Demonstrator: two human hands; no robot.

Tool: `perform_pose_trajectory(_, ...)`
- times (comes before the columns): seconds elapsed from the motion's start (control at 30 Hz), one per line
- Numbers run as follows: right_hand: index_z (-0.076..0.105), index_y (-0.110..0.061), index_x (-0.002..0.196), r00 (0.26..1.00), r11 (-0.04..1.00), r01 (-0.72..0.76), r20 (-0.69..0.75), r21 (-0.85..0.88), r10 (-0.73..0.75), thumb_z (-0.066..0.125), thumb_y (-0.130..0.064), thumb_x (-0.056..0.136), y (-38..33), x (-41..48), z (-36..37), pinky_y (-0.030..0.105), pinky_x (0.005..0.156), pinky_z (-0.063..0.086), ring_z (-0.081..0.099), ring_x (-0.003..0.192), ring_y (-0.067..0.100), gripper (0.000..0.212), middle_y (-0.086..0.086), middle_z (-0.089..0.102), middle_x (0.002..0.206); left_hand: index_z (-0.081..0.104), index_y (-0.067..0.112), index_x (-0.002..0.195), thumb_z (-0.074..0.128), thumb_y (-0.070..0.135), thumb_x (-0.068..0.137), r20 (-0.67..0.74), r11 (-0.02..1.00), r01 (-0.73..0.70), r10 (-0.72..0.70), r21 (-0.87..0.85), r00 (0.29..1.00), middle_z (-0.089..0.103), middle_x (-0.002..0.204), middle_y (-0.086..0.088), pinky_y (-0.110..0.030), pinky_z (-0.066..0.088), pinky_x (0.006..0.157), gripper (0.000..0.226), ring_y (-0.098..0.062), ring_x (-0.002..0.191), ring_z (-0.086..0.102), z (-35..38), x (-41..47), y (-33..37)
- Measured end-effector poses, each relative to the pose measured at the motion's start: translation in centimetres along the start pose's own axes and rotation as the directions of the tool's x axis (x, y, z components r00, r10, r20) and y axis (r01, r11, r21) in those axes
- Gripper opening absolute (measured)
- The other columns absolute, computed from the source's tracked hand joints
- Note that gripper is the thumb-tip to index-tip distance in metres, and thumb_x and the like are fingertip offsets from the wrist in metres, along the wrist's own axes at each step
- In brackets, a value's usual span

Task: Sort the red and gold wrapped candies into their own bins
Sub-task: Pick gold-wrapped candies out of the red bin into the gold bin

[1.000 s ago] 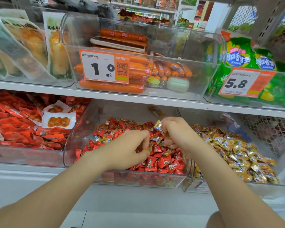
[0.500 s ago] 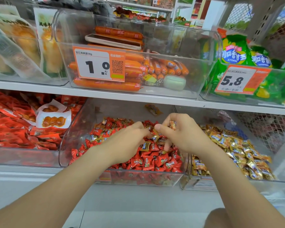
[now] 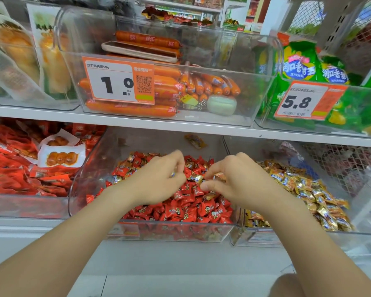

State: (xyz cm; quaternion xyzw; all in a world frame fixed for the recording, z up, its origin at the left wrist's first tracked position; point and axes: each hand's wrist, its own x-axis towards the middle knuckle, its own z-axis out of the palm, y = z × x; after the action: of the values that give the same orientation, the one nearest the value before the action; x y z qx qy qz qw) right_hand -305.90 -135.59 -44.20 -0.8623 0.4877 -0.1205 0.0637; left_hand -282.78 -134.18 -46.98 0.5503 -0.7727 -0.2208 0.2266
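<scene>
Shelf [image 3: 180, 123] first: its lower level carries two clear bins side by side, red bin [image 3: 88, 172] in the middle, gold bin [image 3: 266, 239] just right of it. Red candies [image 3: 180, 211] fill the first and gold candies [image 3: 304, 185] the second, but we see gold strays [image 3: 195, 177] on top of the red pile, plus one lone piece [image 3: 194, 141] lying at the back. Both arms reach in over the red bin. Approx. half a sec ago our fingertips met over the mid of the pile; now they've drawn apart & sit a bit higher. Right grip [image 3: 240, 181] is clenched on a gold candy [image 3: 220, 175], pinched betw. thumb & fingers above the red pile, not yet over the gold bin. Left grip [image 3: 159, 179] is curled on a shiny piece [image 3: 172, 174], colour too small to tell. We read that as picks made, so next is prob. a carry rightward to drop into the gold bin. W/ several strays left, sorting is far from done.
</scene>
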Motion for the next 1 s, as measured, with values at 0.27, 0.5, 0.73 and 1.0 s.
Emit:
perform_pose_trajectory(0.27, 0.072, -0.030, 0.108, 0.984, 0.922, 0.042, 0.176, -0.385, 0.028, 0.064, -0.075, 0.086, -1.6, 0.0, 0.7, 0.037, 0.075, 0.050, 0.069, 0.098, 0.027, 0.051, -0.002, 0.070, 0.102, 0.064, 0.028, 0.088, 0.041, 0.039, 0.108, -0.196, 0.969, 0.198, -0.169, 0.144, 0.966, 0.066, 0.070, 0.003, -0.040, 0.056, 0.072, 0.033, -0.022, 0.069, 0.065, -2.4, -1.0, -4.6)
perform_pose_trajectory(0.5, 0.058, -0.017, 0.085, 0.999, 0.999, -0.003, -0.046, -0.034, 0.001, 0.052, -0.045, 0.100, -2.5, 0.7, 0.8, 0.041, 0.060, 0.052, 0.059, 0.068, 0.026, 0.032, 0.001, 0.058, 0.072, 0.069, 0.032, 0.105, 0.054, 0.023, 0.108, -0.050, 0.984, 0.112, -0.106, 0.136, 0.993, 0.068, 0.076, 0.011, -0.031, 0.050, 0.062, 0.017, -0.008, 0.068, 0.063, -2.9, -1.6, -5.8)
perform_pose_trajectory(0.73, 0.057, -0.020, 0.100, 1.000, 0.975, 0.003, -0.017, 0.222, 0.001, 0.061, -0.036, 0.098, -5.6, 3.8, 3.3, 0.040, 0.055, 0.050, 0.058, 0.056, 0.025, 0.016, 0.005, 0.064, 0.075, 0.059, 0.028, 0.120, 0.068, 0.052, 0.096, 0.187, 0.956, 0.028, -0.086, 0.294, 0.979, 0.061, 0.090, 0.006, -0.033, 0.044, 0.075, 0.035, -0.008, 0.086, 0.055, -2.4, -1.6, -6.1)
perform_pose_trajectory(1.0, 0.071, -0.034, 0.116, 0.989, 0.999, -0.006, 0.149, 0.053, -0.001, 0.057, -0.048, 0.100, -5.6, 6.9, 5.6, 0.041, 0.078, 0.055, 0.068, 0.095, 0.035, 0.026, 0.009, 0.070, 0.099, 0.061, 0.022, 0.110, 0.054, 0.029, 0.101, 0.207, 0.950, -0.012, -0.055, 0.311, 0.977, 0.056, 0.087, 0.006, -0.037, 0.046, 0.082, 0.014, -0.016, 0.088, 0.053, -2.2, -1.6, -6.4)
